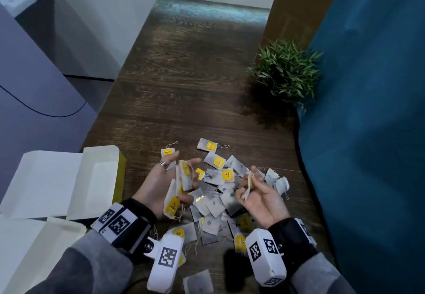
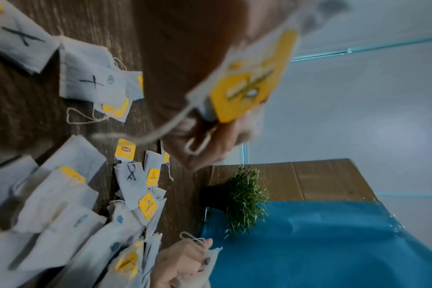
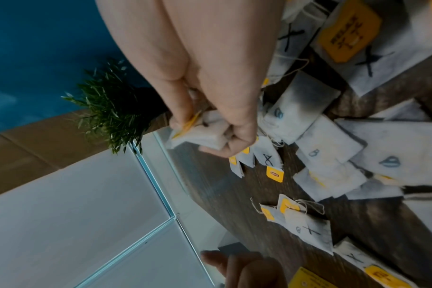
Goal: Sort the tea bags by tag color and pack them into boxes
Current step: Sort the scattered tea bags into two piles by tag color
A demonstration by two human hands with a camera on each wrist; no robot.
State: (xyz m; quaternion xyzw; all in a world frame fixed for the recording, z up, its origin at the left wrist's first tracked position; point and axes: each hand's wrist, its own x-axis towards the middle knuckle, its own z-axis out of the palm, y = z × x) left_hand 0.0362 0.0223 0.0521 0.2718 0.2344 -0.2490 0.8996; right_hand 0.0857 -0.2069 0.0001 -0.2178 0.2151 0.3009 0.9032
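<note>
Light: dim, cool, bluish; glare on table (image 1: 207, 15) far end | Shadow: dark patch cast beside plant (image 1: 286, 70) | Blur: motion smear in wrist views; held tea bag (image 2: 244, 85) unsharp | Distortion: edges bowed, wide-angle

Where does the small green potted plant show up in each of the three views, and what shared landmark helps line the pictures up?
Head: the potted plant stands at the table's right edge, upper right, against the blue panel.
Left wrist: the plant appears lying sideways, lower centre, just above the blue panel.
Right wrist: the plant is left of centre, beside the right hand.
Shared landmark: the blue panel bordering the plant in all three views.
</note>
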